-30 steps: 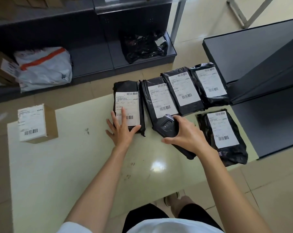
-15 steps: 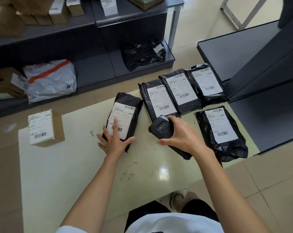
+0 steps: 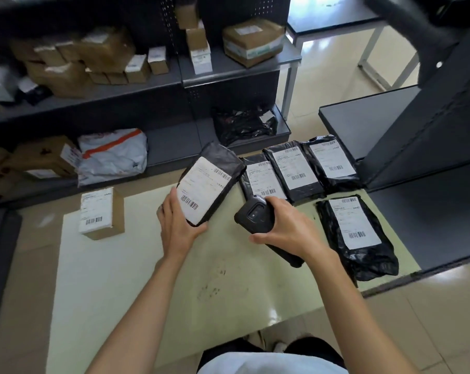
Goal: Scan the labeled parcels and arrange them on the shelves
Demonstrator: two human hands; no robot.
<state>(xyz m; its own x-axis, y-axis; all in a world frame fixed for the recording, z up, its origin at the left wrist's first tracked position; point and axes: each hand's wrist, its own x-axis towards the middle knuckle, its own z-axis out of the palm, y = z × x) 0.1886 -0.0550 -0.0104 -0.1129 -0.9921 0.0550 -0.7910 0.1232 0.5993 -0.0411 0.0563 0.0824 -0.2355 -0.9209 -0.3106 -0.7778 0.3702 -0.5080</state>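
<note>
Parcel raised for scanning

Left hand (image 3: 178,225) grip clamps the black parcel's (image 3: 210,182) near end, long axis tilted away over the counter (image 3: 147,279); right hand (image 3: 287,230) grip clamps the handheld scanner (image 3: 254,218) just right of it.

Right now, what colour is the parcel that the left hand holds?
Black, with a white barcode label; the parcel shows best in the head view.

Head view — close, looking down (and forward) over the table (image 3: 125,279).
</note>
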